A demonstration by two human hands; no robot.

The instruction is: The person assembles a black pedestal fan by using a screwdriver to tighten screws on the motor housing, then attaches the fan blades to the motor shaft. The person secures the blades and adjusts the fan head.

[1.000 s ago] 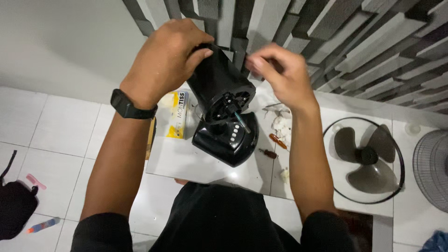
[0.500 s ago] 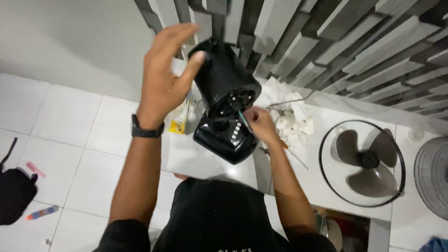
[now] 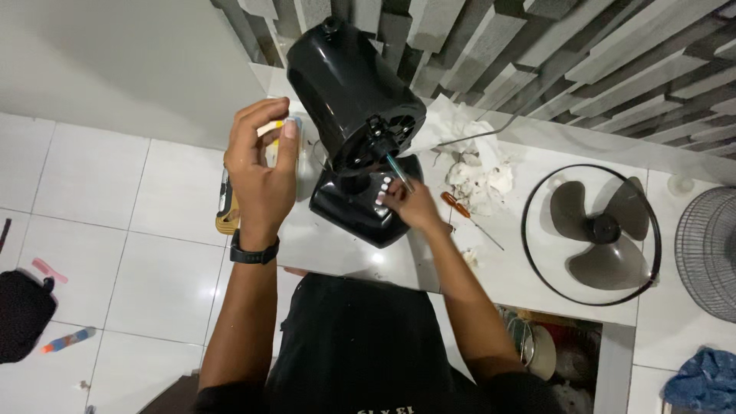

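Note:
A black fan motor housing (image 3: 353, 96) stands tilted on its black base (image 3: 356, 211) with a row of white buttons, on a white table (image 3: 337, 253). A thin shaft sticks out of the motor's front. My left hand (image 3: 261, 165), with a black watch on the wrist, hovers open just left of the housing and holds nothing. My right hand (image 3: 406, 203) rests on the base at the buttons, fingers curled, just below the shaft.
A grey fan blade (image 3: 594, 238) lies inside a round black guard ring (image 3: 529, 199) at the right. A second wire guard (image 3: 709, 253) is at the far right. Crumpled white tissues (image 3: 475, 172), an orange-handled screwdriver (image 3: 460, 207) and a yellow tissue pack (image 3: 272, 142) lie nearby.
My left hand let go of the motor housing and moved down and left, open. My right hand dropped from the top of the housing to the buttons on the base.

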